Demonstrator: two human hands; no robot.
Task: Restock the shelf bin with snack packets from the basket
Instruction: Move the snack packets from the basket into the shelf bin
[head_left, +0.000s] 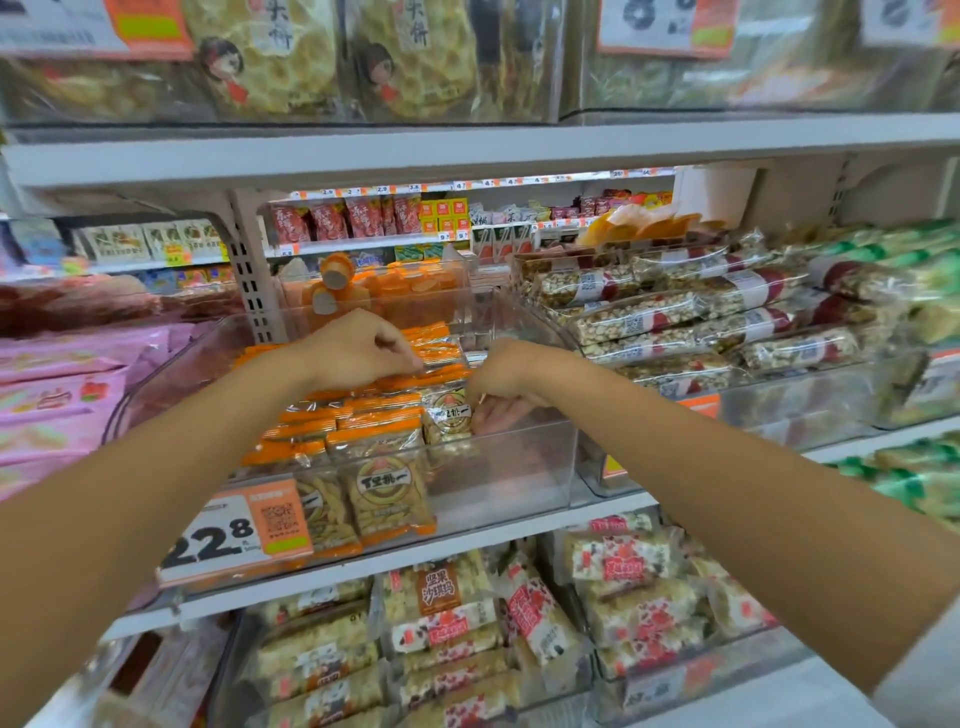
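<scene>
While both hands were down inside the clear plastic shelf bin, the left hand pinched the small orange-and-clear snack packets at the bin's back. The right hand curled its fingers round a packet with a round badge in the bin's middle. The bin's right side was bare, so the standing row could tip into that gap. The basket was not in sight.

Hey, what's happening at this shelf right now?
A person is filling the clear shelf bin with orange-edged snack packets. The left hand pinches at the back row of packets, while the right hand holds one packet at the rows' right end. The bin's right side is not yet filled.
</scene>
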